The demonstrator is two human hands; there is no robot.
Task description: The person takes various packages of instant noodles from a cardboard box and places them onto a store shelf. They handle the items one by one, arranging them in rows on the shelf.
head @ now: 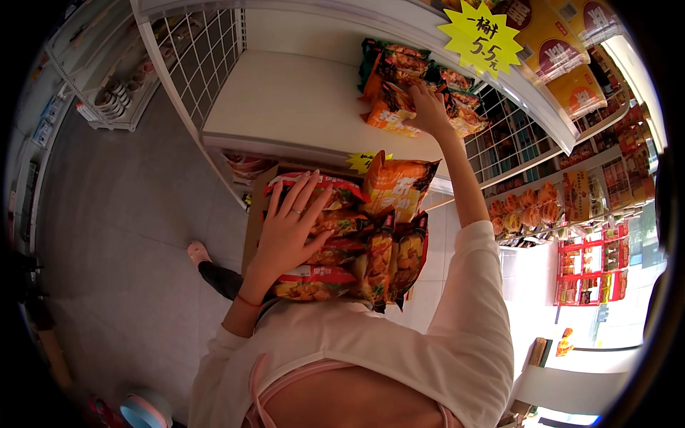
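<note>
My left hand (pixel 291 224) lies spread over red packets of instant noodles (pixel 316 275) packed in a cardboard box (pixel 251 235) against my body. Beside them in the box stand an orange noodle packet (pixel 398 187) and dark-edged noodle packets (pixel 409 257). Reaching onto the white shelf (pixel 278 96), my right hand (pixel 431 109) touches the right side of an orange noodle packet (pixel 388 109). Its fingers rest against the wrapper, and whether they grip it cannot be told. More green and orange noodle packets (pixel 404 56) are grouped behind and beside that hand.
White wire-grid panels (pixel 200 64) (pixel 508 139) bound the shelf on both sides. An upper shelf edge with a yellow star-shaped price sign (pixel 480 40) overhangs it. Another yellow sign (pixel 366 160) sits behind the box. Stocked racks (pixel 535 208) stand at right; bowls (pixel 112 99) stand on a low shelf at left.
</note>
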